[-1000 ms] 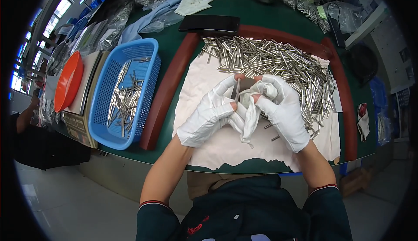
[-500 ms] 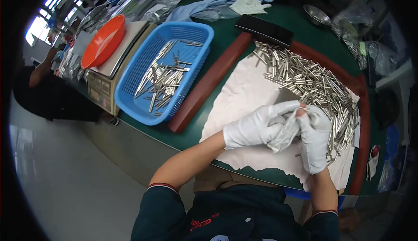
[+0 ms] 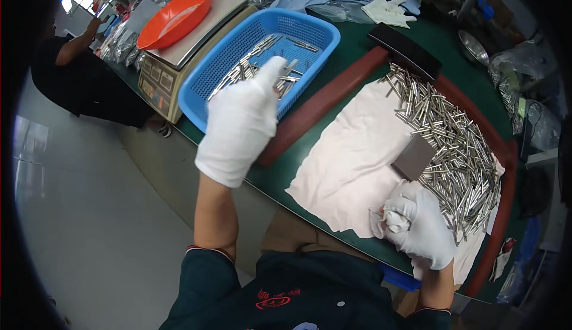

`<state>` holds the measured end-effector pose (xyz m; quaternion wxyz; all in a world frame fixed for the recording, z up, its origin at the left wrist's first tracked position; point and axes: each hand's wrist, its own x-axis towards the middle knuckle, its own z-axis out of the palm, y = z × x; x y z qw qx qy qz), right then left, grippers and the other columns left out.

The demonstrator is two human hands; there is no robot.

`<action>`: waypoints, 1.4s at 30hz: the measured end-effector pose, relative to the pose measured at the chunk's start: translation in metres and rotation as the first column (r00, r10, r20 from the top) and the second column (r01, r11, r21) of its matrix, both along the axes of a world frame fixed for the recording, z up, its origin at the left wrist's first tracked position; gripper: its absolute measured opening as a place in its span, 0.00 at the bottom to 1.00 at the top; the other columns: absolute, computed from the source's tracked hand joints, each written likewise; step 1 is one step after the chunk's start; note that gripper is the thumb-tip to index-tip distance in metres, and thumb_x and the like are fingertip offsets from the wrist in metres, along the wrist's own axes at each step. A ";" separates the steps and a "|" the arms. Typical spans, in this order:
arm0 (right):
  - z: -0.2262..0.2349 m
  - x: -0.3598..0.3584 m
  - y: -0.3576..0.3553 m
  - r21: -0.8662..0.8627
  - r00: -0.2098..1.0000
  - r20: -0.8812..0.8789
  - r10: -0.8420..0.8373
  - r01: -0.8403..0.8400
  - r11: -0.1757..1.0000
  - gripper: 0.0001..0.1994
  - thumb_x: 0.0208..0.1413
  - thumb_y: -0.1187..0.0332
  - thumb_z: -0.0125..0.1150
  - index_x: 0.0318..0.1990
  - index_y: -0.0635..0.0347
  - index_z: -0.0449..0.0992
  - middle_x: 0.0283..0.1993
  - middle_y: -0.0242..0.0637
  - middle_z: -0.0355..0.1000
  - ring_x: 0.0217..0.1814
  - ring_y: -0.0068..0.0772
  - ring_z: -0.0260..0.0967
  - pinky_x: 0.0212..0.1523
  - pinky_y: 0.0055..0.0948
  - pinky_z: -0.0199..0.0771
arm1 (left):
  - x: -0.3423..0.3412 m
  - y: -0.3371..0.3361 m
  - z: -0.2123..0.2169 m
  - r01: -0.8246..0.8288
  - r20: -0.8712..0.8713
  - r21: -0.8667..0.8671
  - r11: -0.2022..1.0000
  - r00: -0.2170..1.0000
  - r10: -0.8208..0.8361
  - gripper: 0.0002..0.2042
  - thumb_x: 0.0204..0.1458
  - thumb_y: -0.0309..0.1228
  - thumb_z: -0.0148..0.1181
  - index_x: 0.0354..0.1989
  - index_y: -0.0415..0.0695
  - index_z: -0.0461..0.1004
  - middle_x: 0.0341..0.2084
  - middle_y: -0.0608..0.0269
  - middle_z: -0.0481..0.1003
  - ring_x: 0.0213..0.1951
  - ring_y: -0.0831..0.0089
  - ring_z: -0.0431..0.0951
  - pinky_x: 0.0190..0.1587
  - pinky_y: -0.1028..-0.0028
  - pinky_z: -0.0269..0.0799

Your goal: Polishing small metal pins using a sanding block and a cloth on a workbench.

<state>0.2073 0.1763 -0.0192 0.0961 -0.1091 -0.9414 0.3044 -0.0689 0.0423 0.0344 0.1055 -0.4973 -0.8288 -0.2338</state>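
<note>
My left hand [image 3: 238, 124], in a white glove with a bare thumb tip, is over the near side of the blue plastic basket [image 3: 190, 94]. Its index finger points inward, and a blurred short metal pin [image 3: 290, 67] shows at the fingertips. Several similar pins lie in the basket. My right hand [image 3: 426, 225], also gloved, is closed around a crumpled white cloth [image 3: 398, 218]. It rests low over the pale cloth sheet [image 3: 342, 163], beside a big heap of metal pins [image 3: 450, 133]. A dark brown block [image 3: 414, 158] lies on the sheet just beyond that hand.
Red-brown bars [image 3: 325, 106] border the sheet, with a black case [image 3: 405, 51] at their far corner. Left of the basket stands a scale [image 3: 158, 88] bearing an orange tray [image 3: 179, 17]. Farther back are a spare white glove [image 3: 387, 11] and a metal bowl [image 3: 472, 47]. Another person [image 3: 77, 79] is at far left.
My hands have parted. The left has swung left from the cloth to over the basket; the right has drawn nearer me with the cloth, uncovering the brown block. The view has shifted.
</note>
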 end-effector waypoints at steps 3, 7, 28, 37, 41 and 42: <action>0.017 -0.001 0.001 0.027 0.991 0.091 0.098 -0.101 0.995 0.21 0.33 0.57 0.72 0.36 0.57 0.77 0.33 0.39 0.67 0.38 0.46 0.64 0.37 0.40 0.67 | -0.042 -0.016 -0.021 -0.123 -0.135 -0.122 0.985 0.985 0.106 0.17 0.51 0.23 0.56 0.51 0.43 0.73 0.26 0.47 0.76 0.31 0.52 0.77 0.37 0.61 0.71; 0.023 0.010 0.021 -0.108 0.993 -0.019 0.116 -0.118 0.987 0.27 0.33 0.49 0.74 0.37 0.60 0.77 0.35 0.39 0.70 0.40 0.46 0.68 0.38 0.38 0.67 | -0.047 -0.014 -0.019 -0.135 -0.121 -0.008 0.991 0.984 0.133 0.16 0.50 0.25 0.58 0.49 0.40 0.75 0.31 0.47 0.77 0.35 0.51 0.78 0.40 0.60 0.72; -0.021 -0.004 0.030 0.399 0.869 -0.240 -0.433 0.495 0.772 0.37 0.34 0.56 0.70 0.54 0.64 0.68 0.54 0.43 0.65 0.54 0.47 0.61 0.52 0.42 0.63 | 0.067 0.163 -0.087 0.483 0.115 -0.019 0.875 0.871 -0.478 0.09 0.44 0.24 0.61 0.35 0.40 0.79 0.34 0.51 0.77 0.39 0.52 0.77 0.42 0.61 0.72; 0.013 0.024 0.052 -0.663 0.166 -0.478 -0.862 0.576 0.478 0.40 0.48 0.63 0.72 0.64 0.70 0.54 0.58 0.43 0.64 0.60 0.33 0.60 0.61 0.32 0.61 | 0.089 0.160 -0.070 0.607 0.106 -0.018 0.795 0.791 -0.602 0.07 0.46 0.24 0.60 0.35 0.40 0.79 0.31 0.54 0.75 0.35 0.55 0.76 0.43 0.66 0.70; 0.017 0.025 0.051 -0.729 0.136 -0.465 -0.875 0.503 0.465 0.40 0.49 0.61 0.71 0.64 0.70 0.55 0.58 0.45 0.63 0.58 0.33 0.63 0.60 0.32 0.63 | 0.099 0.165 -0.081 0.624 0.267 -0.032 0.781 0.758 -0.595 0.07 0.47 0.24 0.60 0.35 0.39 0.79 0.31 0.54 0.76 0.35 0.56 0.76 0.39 0.66 0.71; 0.018 0.026 0.050 -0.730 0.128 -0.464 -0.877 0.506 0.460 0.40 0.49 0.61 0.71 0.64 0.70 0.55 0.58 0.45 0.63 0.58 0.33 0.63 0.60 0.32 0.63 | 0.102 0.166 -0.083 0.631 0.267 -0.033 0.775 0.753 -0.601 0.07 0.47 0.24 0.60 0.35 0.39 0.79 0.31 0.54 0.76 0.35 0.56 0.76 0.39 0.66 0.71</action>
